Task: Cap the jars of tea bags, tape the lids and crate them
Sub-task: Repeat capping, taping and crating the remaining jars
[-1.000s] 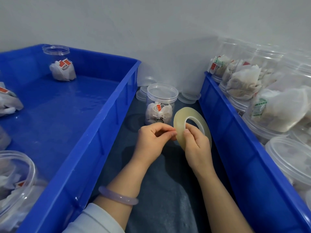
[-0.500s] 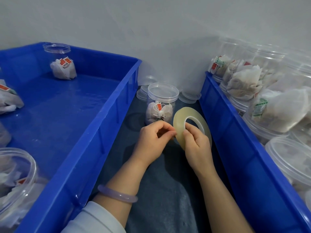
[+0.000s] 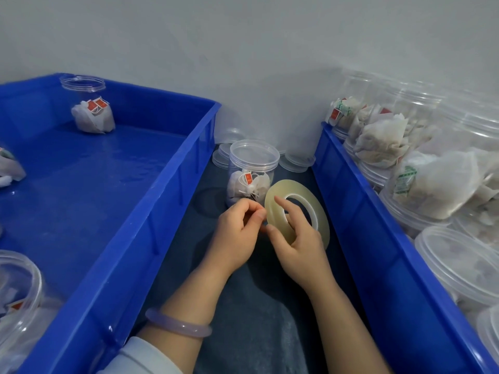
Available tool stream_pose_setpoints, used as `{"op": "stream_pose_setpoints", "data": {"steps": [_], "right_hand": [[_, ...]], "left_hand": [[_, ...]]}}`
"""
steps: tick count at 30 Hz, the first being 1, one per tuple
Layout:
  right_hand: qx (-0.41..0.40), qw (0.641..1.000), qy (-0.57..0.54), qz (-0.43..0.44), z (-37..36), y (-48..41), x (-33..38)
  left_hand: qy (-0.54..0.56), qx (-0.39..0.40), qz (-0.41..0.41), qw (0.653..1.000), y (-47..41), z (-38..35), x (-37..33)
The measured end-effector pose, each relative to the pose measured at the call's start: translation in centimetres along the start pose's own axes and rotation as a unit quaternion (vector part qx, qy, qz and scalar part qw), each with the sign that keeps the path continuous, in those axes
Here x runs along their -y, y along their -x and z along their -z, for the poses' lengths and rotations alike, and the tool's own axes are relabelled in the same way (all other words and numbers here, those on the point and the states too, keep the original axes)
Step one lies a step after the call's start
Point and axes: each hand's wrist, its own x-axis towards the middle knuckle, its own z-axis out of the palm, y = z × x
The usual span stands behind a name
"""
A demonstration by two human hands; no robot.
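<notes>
Right grip (image 3: 299, 247) round tape roll (image 3: 290, 186), fingers (image 3: 282, 206) half-hidden

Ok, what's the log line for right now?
step: taping prep | right hand: holds tape roll | left hand: pinches at roll's edge | capped jar: stands behind roll

no readable text, print on red tea-bag tags (image 3: 248, 178) too small, green tags (image 3: 405, 179) at right blurred

A small packing station: blue crates (image 3: 151, 211) flank a dark cloth (image 3: 259, 306), tea-bag jars (image 3: 432, 184) pile against a bare wall (image 3: 243, 49).
</notes>
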Motion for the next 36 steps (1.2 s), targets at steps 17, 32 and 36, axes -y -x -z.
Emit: {"op": "stream_pose_setpoints", "data": {"steps": [17,32,36], "right_hand": [[-0.009,0.995,0.099,-0.032,0.0,-0.6,0.5],[-0.068,0.996,0.057,0.003,2.7,-4.6,2.6],[-0.025,0.998,0.054,-0.002,3.5,-6.8,3.3]], "left_hand": [[0.103,0.003,0.013,0.995,0.3,0.0,-1.5],[-0.004,-0.148,-0.096,0.984,-1.1,-0.8,-2.7],[-0.098,-0.224,-0.175,0.954,-3.2,-0.7,-3.1]]}}
